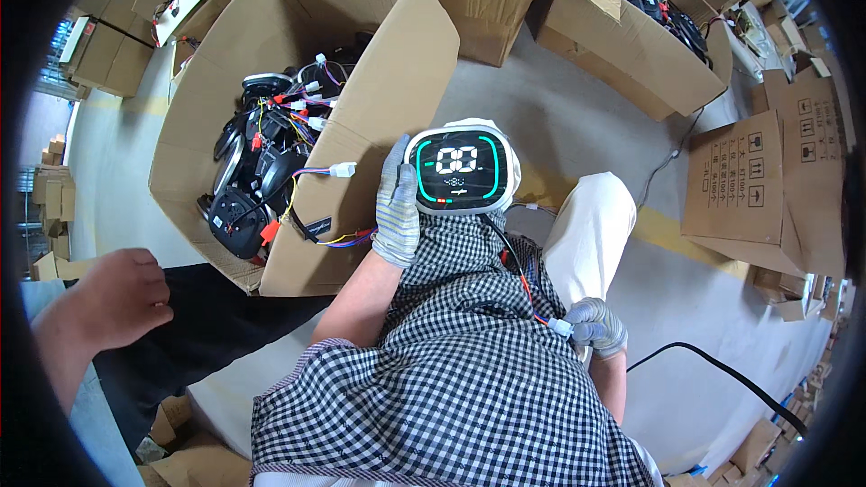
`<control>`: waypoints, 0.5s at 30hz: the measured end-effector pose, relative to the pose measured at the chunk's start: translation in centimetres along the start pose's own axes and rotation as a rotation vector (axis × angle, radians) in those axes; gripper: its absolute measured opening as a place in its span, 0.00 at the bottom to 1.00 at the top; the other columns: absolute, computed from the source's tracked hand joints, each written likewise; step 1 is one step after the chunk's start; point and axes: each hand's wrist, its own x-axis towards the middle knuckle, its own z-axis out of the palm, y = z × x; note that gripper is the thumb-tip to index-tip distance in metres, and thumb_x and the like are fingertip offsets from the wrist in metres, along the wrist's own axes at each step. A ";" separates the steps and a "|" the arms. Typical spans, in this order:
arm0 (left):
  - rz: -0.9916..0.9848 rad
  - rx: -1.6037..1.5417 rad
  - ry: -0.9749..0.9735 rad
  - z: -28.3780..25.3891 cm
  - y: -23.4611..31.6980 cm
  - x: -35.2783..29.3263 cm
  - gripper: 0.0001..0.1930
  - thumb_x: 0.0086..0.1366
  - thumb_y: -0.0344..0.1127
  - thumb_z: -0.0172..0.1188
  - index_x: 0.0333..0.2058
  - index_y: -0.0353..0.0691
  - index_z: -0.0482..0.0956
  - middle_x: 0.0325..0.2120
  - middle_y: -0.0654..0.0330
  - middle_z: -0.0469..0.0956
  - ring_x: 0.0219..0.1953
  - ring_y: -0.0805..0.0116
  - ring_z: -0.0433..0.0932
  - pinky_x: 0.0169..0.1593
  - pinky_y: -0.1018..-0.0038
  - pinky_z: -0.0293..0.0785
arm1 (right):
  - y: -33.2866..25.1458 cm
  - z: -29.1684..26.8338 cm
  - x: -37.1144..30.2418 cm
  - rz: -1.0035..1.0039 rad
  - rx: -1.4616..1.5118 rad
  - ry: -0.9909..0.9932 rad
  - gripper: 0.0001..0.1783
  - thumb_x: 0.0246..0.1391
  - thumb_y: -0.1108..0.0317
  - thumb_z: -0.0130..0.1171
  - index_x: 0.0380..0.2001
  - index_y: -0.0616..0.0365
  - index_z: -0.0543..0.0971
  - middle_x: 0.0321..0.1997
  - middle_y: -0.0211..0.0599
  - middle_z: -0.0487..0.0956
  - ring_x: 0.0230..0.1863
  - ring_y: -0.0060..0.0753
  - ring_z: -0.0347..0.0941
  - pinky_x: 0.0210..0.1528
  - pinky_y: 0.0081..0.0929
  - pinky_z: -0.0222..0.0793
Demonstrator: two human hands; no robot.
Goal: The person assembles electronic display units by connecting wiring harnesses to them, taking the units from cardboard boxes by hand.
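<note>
My left hand [395, 216], in a striped grey glove, grips the left edge of a rounded dashboard display [457, 182]. Its black screen is lit, with white digits in the middle and a green outline. From the display's lower edge a cable [516, 268] with coloured wires runs down across my checked apron [451, 343]. At its end is a white plug connector [559, 327], pinched in my gloved right hand [599, 328]. Past that hand, a black cord [722, 363] trails off to the lower right; whether it meets the plug is hidden.
At my left stands an open cardboard box [379, 126] of similar displays [239, 221] with loose wires; one white connector [343, 169] hangs over its flap. Another person's bare, curled hand [122, 302] is at far left. More boxes [735, 185] stand right and behind.
</note>
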 end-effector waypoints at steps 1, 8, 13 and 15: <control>-0.009 0.006 -0.004 0.1 0.2 0.0 0.30 0.68 0.50 0.48 0.59 0.32 0.60 0.53 0.55 0.68 0.54 0.68 0.67 0.57 0.71 0.64 | 0.0 0.0 0.0 0.008 0.002 0.004 0.11 0.45 0.65 0.67 0.28 0.63 0.82 0.19 0.31 0.78 0.16 0.19 0.67 0.18 0.20 0.60; -0.009 -0.007 -0.012 0.3 0.6 -0.2 0.30 0.68 0.50 0.47 0.59 0.32 0.60 0.53 0.55 0.67 0.54 0.68 0.67 0.58 0.72 0.63 | -0.6 1.0 0.1 -0.003 0.066 0.075 0.09 0.44 0.69 0.67 0.27 0.63 0.82 0.16 0.27 0.75 0.14 0.15 0.62 0.16 0.17 0.55; -0.011 -0.009 -0.004 0.3 0.4 -0.1 0.29 0.68 0.49 0.47 0.59 0.32 0.60 0.53 0.55 0.67 0.54 0.68 0.67 0.58 0.71 0.63 | -0.3 0.5 0.1 0.027 0.066 0.062 0.13 0.43 0.66 0.67 0.27 0.66 0.82 0.15 0.33 0.76 0.11 0.21 0.65 0.13 0.19 0.57; -0.017 -0.013 -0.006 0.4 0.5 -0.1 0.30 0.68 0.49 0.47 0.59 0.32 0.60 0.53 0.55 0.67 0.54 0.68 0.67 0.58 0.71 0.63 | 0.0 0.3 0.2 0.003 0.047 0.023 0.15 0.42 0.65 0.67 0.29 0.68 0.81 0.16 0.39 0.77 0.10 0.26 0.69 0.11 0.20 0.60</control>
